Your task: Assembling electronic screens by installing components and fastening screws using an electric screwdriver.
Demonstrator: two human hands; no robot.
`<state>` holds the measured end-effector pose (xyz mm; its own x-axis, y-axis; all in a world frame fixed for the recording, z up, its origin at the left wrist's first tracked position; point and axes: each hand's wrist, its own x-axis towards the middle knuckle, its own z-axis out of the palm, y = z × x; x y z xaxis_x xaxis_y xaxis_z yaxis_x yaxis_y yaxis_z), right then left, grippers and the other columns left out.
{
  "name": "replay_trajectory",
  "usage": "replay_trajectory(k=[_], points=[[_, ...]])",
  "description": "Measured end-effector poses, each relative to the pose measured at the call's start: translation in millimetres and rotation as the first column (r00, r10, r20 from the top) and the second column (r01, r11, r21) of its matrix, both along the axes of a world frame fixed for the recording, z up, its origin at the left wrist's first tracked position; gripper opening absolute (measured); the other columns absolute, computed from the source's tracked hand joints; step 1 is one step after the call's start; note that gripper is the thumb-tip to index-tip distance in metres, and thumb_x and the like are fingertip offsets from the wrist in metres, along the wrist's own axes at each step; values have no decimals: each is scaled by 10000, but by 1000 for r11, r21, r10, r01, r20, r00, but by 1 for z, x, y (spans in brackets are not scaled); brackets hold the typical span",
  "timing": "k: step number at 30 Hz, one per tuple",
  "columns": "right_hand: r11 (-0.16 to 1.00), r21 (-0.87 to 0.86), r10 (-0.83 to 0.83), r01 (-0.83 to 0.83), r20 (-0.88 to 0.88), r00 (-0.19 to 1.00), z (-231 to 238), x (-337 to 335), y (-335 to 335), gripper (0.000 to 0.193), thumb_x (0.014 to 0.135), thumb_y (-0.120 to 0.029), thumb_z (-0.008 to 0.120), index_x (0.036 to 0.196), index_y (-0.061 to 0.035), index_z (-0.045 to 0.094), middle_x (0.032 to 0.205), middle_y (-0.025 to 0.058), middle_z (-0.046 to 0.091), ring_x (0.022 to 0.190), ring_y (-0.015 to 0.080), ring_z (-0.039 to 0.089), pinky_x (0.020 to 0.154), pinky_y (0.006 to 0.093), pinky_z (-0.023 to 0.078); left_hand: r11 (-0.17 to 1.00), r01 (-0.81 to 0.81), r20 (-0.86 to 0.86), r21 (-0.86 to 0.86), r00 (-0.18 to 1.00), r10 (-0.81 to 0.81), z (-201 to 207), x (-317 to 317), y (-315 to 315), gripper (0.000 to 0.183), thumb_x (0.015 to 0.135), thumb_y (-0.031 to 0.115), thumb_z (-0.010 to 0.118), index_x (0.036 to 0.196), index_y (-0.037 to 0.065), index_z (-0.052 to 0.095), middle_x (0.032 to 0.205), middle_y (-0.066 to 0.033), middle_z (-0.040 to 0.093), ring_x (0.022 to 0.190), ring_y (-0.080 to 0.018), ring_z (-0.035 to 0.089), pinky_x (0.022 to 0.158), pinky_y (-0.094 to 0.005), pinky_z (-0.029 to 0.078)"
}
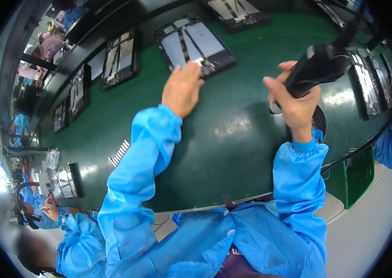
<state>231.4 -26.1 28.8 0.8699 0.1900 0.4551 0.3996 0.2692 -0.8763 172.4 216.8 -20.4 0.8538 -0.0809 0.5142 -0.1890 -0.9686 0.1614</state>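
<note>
My left hand (183,90) reaches over an opened tablet-like device (191,41) at the far middle of the table. Its fingertips are at the device's near edge, by a small white part; the thumb is apart from the fingers, and I see nothing held. In my right hand (298,102) is a black electric screwdriver (316,65), gripped with the fingers wrapped round its body, above the table and to the right of the device. The screwdriver's tip is hidden from me. Behind my right wrist sits a round black dish (318,123), partly covered.
More opened devices stand along the left side, one (120,58) nearest, and at the far right (365,83). A row of small white strips (121,154) lies on the green table (223,157) beside my left sleeve. A co-worker in blue (80,241) sits at the left.
</note>
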Motion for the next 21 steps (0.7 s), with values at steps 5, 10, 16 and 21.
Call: replay_trajectory(k=[5, 10, 16, 21], points=[[997, -16, 79, -81, -102, 992, -15, 1, 6, 319, 719, 17, 727, 981, 15, 546, 596, 10, 562, 485, 69, 514, 441, 206, 392, 941, -224, -62, 254, 967, 247, -2, 43, 64, 382, 774, 31, 548, 1152, -3, 503, 1231, -145, 507, 1171, -297, 466, 994, -438, 363], [995, -17, 93, -97, -142, 985, -17, 3, 2, 328, 712, 22, 726, 989, 20, 550, 603, -17, 542, 514, 46, 489, 474, 198, 379, 672, -419, -257, 610, 698, 668, 39, 4, 114, 645, 642, 87, 711, 1230, 28, 451, 1370, -97, 387, 1314, -264, 301, 1033, -507, 287], [997, -43, 63, -71, -162, 985, -23, 8, 1, 320, 707, 39, 716, 987, 19, 562, 603, -40, 521, 532, 31, 471, 491, 191, 368, 518, -350, -332, 780, 471, 818, 28, -25, 219, 765, 592, 22, 703, 1285, 31, 378, 1400, -106, 330, 1300, -294, 313, 994, -573, 322], [993, -22, 109, -114, -168, 980, -25, 12, -7, 312, 714, 47, 703, 986, 2, 558, 612, -43, 520, 527, 22, 460, 485, 185, 358, 813, -284, -636, 508, 513, 576, 41, -11, 247, 826, 519, 0, 719, 1260, -2, 352, 1351, -219, 338, 1122, -400, 473, 945, -436, 426]])
